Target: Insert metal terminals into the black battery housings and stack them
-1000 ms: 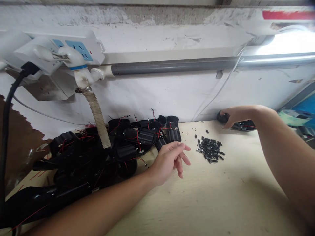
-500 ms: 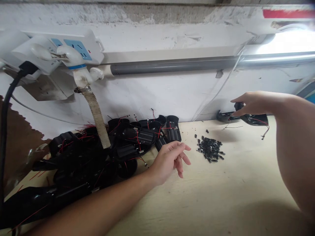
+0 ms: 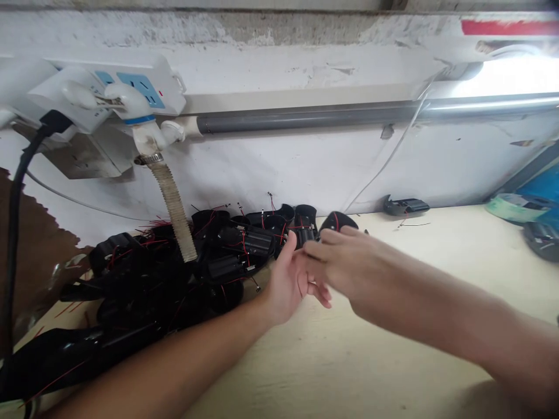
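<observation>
My right hand [image 3: 349, 259], slightly blurred, is closed round a black plastic housing [image 3: 339, 220] with a red wire. Most of that housing is hidden behind my fingers. My left hand [image 3: 290, 279] meets it from the left, thumb raised and fingers loosely apart; whether it touches the housing cannot be seen. Left of both hands lies a heap of similar black housings [image 3: 236, 241] with red wires and small connectors. Another black housing [image 3: 406, 206] rests against the wall at the back right, a thin wire trailing from it.
A ribbed hose [image 3: 172, 203] hangs from a white pipe fitting over the heap. Sockets [image 3: 140, 87] with a black plug are at upper left. A grey pipe [image 3: 305, 119] runs along the wall. At the right are a roll of greenish tape [image 3: 515, 208] and another black part [image 3: 544, 238].
My right hand has moved left from the back right, bringing one black housing to my left hand. My right hand and forearm now cover the pile of small black pieces. My left thumb has lifted.
</observation>
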The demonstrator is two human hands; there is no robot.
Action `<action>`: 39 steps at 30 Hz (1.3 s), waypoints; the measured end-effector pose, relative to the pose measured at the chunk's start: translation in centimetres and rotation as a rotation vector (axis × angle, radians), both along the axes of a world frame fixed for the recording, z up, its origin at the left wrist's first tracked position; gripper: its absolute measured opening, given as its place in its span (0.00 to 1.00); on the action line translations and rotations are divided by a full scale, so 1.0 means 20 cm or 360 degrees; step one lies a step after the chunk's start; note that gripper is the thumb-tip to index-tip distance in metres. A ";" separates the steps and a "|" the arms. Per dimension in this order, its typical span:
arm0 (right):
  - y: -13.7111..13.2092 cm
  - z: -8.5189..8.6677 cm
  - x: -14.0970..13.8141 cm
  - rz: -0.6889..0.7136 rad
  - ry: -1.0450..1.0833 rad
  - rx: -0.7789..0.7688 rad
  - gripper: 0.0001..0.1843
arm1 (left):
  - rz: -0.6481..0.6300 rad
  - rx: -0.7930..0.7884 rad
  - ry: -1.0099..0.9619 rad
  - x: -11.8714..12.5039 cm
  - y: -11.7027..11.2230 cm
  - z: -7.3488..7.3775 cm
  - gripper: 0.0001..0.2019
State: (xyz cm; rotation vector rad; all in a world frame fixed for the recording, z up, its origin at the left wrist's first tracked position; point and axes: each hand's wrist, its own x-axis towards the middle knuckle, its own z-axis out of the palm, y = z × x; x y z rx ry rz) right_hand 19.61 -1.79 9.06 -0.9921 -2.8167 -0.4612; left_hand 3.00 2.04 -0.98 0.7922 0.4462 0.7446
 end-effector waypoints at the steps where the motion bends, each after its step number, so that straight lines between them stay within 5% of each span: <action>1: -0.02 -0.03 -0.03 0.0068 -0.0091 0.0038 0.14 | 0.0042 -0.0050 -0.0048 0.00 0.00 0.00 0.38; 9: -0.08 -0.09 -0.06 0.0166 -0.0346 0.0288 0.18 | 0.0201 -0.0358 -0.0060 -0.03 0.00 0.09 0.27; 12: -0.14 -0.08 -0.09 0.0182 -0.0342 0.0202 0.13 | 0.0208 -0.0441 0.0063 -0.03 -0.01 0.10 0.20; 16: -0.22 -0.05 -0.11 0.0238 -0.0156 0.0013 0.18 | 0.0288 -0.0460 0.0123 -0.02 -0.03 0.09 0.15; 26: -0.31 -0.21 -0.11 0.0563 0.0136 -0.0052 0.09 | 0.0426 -0.0138 0.0415 0.02 -0.08 0.11 0.29; 39: -0.34 -0.07 -0.10 0.0419 -0.0024 -0.0336 0.08 | 0.0511 -0.0086 0.0484 0.03 -0.08 0.09 0.23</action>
